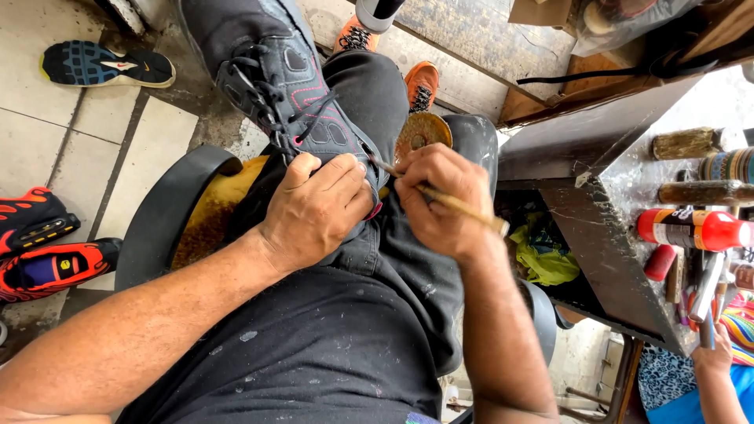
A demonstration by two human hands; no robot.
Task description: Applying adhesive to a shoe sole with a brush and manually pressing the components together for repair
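Note:
A dark grey sneaker (290, 78) with black laces and pink stitching rests on my lap, toe pointing away. My left hand (318, 208) grips its heel end and holds it down on my thigh. My right hand (440, 200) holds a thin wooden-handled brush (448, 200), with its tip against the shoe's heel edge beside my left fingers. A round open tin of yellowish glue (422, 132) sits just beyond the brush on my right leg.
A dark workbench (597, 204) to my right carries a red tube (691, 229), bottles and tools. Another person's hand (715, 357) reaches in at lower right. Loose sneakers lie on the tiled floor at left (106, 64) (47, 255). A black chair rim (157, 220) curves beside my left thigh.

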